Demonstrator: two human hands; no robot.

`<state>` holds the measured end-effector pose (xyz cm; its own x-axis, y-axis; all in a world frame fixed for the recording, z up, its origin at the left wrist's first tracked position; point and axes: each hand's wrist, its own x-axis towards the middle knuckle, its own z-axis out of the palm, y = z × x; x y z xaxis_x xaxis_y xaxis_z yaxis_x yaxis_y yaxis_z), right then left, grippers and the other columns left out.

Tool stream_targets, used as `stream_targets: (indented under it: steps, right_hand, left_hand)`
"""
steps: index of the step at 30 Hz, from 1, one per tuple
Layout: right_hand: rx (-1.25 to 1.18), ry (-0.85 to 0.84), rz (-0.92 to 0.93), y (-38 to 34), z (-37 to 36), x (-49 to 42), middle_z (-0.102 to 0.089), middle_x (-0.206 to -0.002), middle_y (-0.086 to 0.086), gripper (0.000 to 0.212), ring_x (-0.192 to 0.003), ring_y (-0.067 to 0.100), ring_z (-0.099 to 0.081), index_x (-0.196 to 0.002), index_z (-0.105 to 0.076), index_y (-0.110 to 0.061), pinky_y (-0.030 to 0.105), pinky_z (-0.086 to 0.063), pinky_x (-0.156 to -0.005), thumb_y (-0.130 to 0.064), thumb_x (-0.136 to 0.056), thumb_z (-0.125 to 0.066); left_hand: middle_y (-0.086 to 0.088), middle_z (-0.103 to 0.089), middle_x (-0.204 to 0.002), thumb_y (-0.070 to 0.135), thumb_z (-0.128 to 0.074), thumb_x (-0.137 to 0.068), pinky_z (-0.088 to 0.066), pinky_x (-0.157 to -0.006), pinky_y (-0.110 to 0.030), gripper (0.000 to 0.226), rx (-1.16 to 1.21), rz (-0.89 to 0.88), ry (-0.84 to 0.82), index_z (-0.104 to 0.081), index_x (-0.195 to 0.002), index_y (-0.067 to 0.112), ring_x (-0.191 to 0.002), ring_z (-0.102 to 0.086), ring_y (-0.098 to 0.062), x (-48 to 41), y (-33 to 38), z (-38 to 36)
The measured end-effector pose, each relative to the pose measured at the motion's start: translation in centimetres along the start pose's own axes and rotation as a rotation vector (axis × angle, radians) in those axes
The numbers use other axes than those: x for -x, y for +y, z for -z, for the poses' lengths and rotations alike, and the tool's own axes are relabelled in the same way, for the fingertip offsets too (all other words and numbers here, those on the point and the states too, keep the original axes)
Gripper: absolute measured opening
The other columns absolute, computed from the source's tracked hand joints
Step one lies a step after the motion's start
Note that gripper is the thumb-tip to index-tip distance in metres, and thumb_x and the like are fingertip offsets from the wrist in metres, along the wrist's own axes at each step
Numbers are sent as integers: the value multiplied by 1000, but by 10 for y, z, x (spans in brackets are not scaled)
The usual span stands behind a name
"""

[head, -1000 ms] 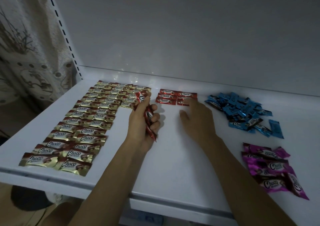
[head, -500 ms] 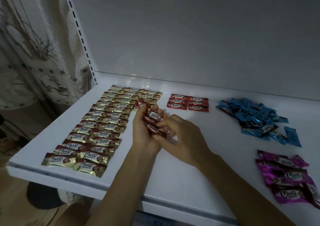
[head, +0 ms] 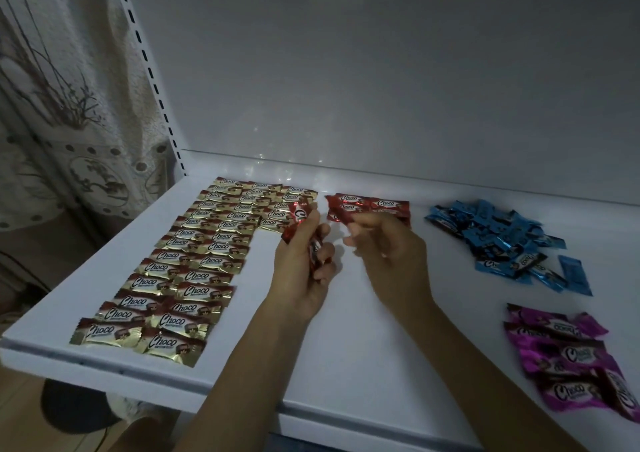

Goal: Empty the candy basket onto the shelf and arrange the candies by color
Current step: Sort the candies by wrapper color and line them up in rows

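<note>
Red candies (head: 300, 215) are held as a small bunch in the left hand (head: 298, 271), fingers curled round them, just over the shelf (head: 346, 341). One red candy (head: 338, 214) is pinched at the fingertips of the right hand (head: 388, 254), right beside the short red rows (head: 384, 205). Judged best: candy laid flat, label up, edge touching its neighbour, lines matched to the gold block (head: 194, 268). Bunch should be gripped firmly so none is dropped. Blue pile (head: 491, 240) and purple pile (head: 568, 358) lie loose, well apart at right.
</note>
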<state>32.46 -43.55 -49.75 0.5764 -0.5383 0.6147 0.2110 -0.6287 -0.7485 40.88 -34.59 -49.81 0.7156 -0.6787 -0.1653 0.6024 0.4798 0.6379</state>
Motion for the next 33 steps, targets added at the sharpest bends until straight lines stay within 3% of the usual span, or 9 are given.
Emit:
stream_targets:
  steps: [4,9,11,14,18,20,24,29,33]
  right_hand:
    - [96,37,110,4,0,-1,-64,-94,-5,11,-91,-1,-60,-93,-70,-9,10,-49,-76,-6,-82,-67]
    - [271,117,260,9,6,-4,-64,-103,8,13,-101,1,-54,-92,-70,-4,8,-41,-91,-1,-80,-67]
    - [92,132,119,3,3,-3,-63,-109,7,26,-100,5,-59,-105,-64,-9,12,-47,-86,-3,-81,-68]
    - [-298,147,-334,-6,0,-6,-67,-104,3,29,-90,14,-68,-108,-59,-19,23,-55,-72,-10,-83,-70]
    - [-403,88,-466,0,5,-10,-71,-78,9,11,-70,15,-69,-98,-64,-4,23,-53,-63,-5,-87,-63]
    - [-279,81,-375,4,5,-9,-71,-88,1,19,-76,10,-68,-103,-62,-12,22,-51,-68,-5,-86,-66]
    - [141,-83,64,10,8,-6,-62,-101,-18,26,-94,-6,-58,-106,-67,-17,7,-42,-79,-15,-81,-72]
    - [400,-164,58,26,9,-7,-70,-95,-8,18,-85,1,-60,-101,-71,-17,13,-44,-73,-25,-85,-67]
    - [699,-350,2,31,7,-6,-65,-116,0,28,-109,20,-56,-115,-67,-19,34,-43,-94,-22,-88,-63]
  left_hand:
    - [3,-52,-68,34,-68,-76,-23,-32,-14,23,-98,-111,-49,-59,-91,18,-45,-39,-5,6,-1,-6]
    - [4,-55,-68,2,-62,-88,-25,-36,-16,29,-213,-171,68,-62,-111,20,-48,-39,-6,5,-2,-5]
    - [2,-53,-68,0,-61,-89,-24,-37,-16,31,-219,-188,87,-63,-111,21,-49,-38,-6,5,-3,-5]
    - [1,-53,-71,-1,-61,-88,-23,-37,-17,31,-205,-202,92,-62,-111,21,-49,-37,-6,5,-3,-6]
    - [2,-50,-67,1,-62,-89,-24,-38,-17,28,-248,-227,87,-61,-109,19,-49,-36,-7,7,-3,-7]
    - [5,-48,-61,0,-63,-88,-25,-38,-17,26,-278,-247,107,-60,-108,18,-49,-35,-8,7,-3,-7]
    - [6,-42,-53,1,-62,-89,-25,-41,-19,30,-400,-287,113,-60,-116,13,-47,-33,-7,7,-4,-7]
    - [3,-56,-64,12,-62,-91,-27,-38,-16,6,-266,-250,215,-58,-91,16,-47,-38,-8,6,0,-9]
    - [4,-57,-70,15,-60,-93,-27,-35,-15,6,-116,-216,215,-60,-90,20,-46,-41,-7,5,2,-6]
